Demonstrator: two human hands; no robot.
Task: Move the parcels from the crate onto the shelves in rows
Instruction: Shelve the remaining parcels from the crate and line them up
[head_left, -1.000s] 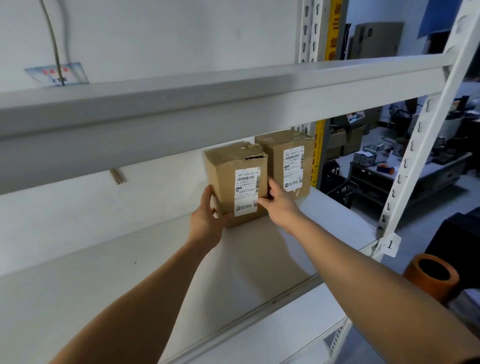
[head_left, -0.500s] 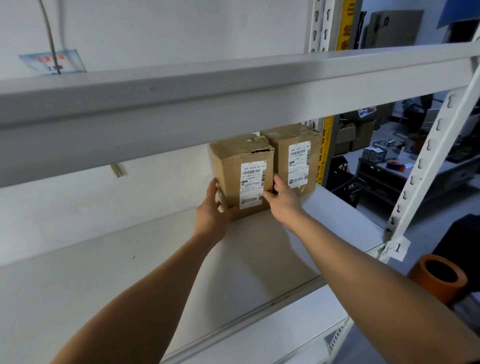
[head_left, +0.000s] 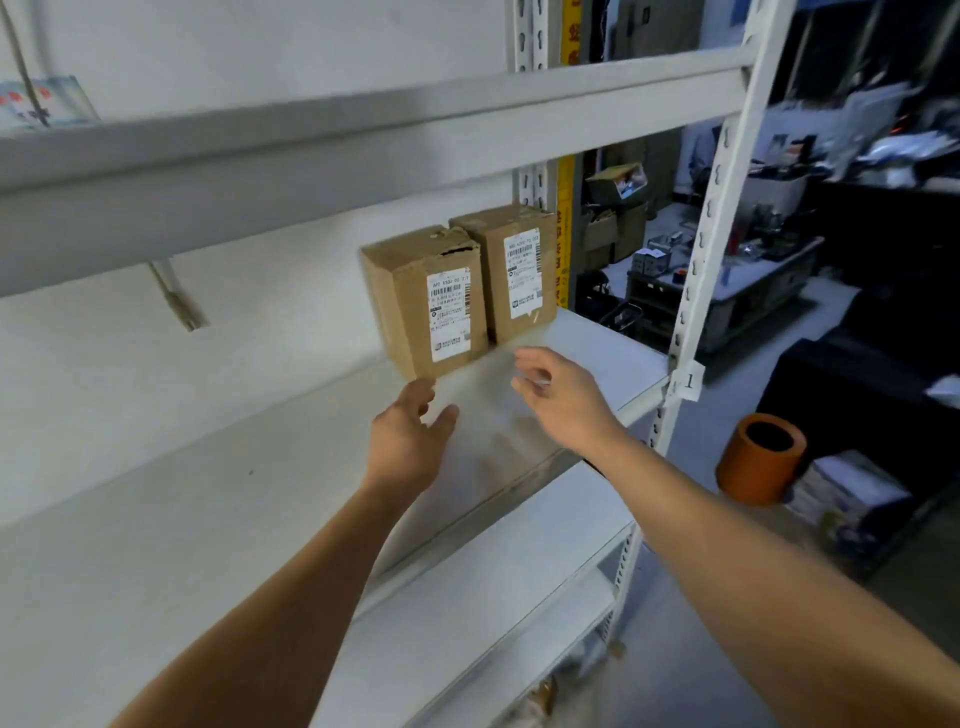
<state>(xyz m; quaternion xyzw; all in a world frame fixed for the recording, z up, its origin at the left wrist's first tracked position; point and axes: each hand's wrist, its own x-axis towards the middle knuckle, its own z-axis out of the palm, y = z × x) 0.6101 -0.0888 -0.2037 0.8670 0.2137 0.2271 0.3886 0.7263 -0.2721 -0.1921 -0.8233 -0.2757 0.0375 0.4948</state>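
Two brown cardboard parcels with white barcode labels stand upright side by side at the back right of the white shelf (head_left: 234, 499). The left parcel (head_left: 423, 304) has a torn top edge; the right parcel (head_left: 511, 270) stands against the shelf's upright. My left hand (head_left: 410, 441) hovers just in front of and below the left parcel, fingers relaxed, holding nothing. My right hand (head_left: 558, 395) hovers in front of the gap between the parcels, fingers loosely spread, empty. Neither hand touches a parcel. The crate is out of view.
A shelf beam (head_left: 311, 156) runs overhead, and a lower shelf (head_left: 493, 597) lies below. A white upright post (head_left: 711, 218) with a tag marked 1 stands right. An orange cylinder (head_left: 761, 457) sits on the floor beyond; cluttered tables fill the far right.
Both hands have let go of the left parcel and pulled back toward me. The parcel stays standing beside the right one.
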